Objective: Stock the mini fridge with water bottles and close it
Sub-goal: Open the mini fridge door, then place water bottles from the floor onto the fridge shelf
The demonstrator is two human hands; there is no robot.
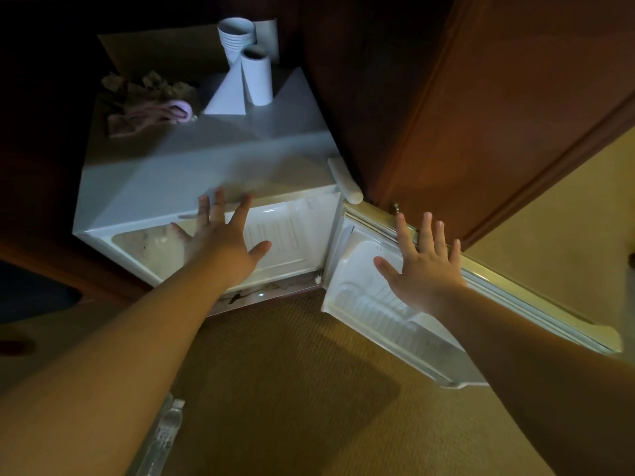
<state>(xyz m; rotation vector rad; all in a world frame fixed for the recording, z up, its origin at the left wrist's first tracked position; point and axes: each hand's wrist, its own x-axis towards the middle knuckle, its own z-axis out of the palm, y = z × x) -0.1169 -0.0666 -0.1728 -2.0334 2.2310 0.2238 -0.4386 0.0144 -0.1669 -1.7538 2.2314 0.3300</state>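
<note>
Reaching forward — left hand (220, 242) and right hand (421, 266) splayed, empty — toward open mini fridge (206, 173).

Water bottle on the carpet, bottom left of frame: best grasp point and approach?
Judging from this view, take the water bottle around its mid-body, coming from above. It lies on its side on the carpet, so its long flank faces up; close the fingers across its width. The left forearm partly covers it, so the far end is hidden. The left hand, open and empty, is on the bottle's side.
</note>
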